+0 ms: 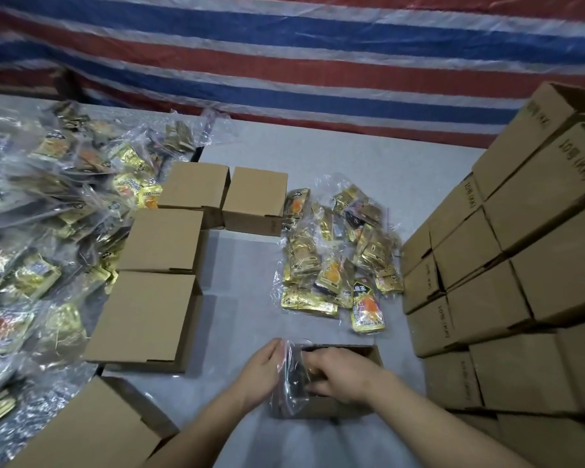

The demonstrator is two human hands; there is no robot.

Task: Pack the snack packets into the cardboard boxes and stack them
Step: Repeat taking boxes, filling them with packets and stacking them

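At the near edge of the grey table (368, 170), the person works a clear plastic bag of dark snack packets (293, 380) into a small open brown cardboard box (374, 354). The left hand (262, 369) rests against the bag's left side with fingers fairly straight and relaxed, while the right hand (338, 374) curls its fingers over the bag's contents inside the box. Beyond the box lies a loose bag of gold foil snack packets (340, 258), some showing orange pictures. To the left stand closed brown cardboard boxes (161, 239) in a row, with two more behind, and past them a large heap of bagged gold packets (38, 214). On the right rises a stack of packed cardboard boxes (507, 265). A red, white and blue striped tarpaulin (284, 55) hangs behind.
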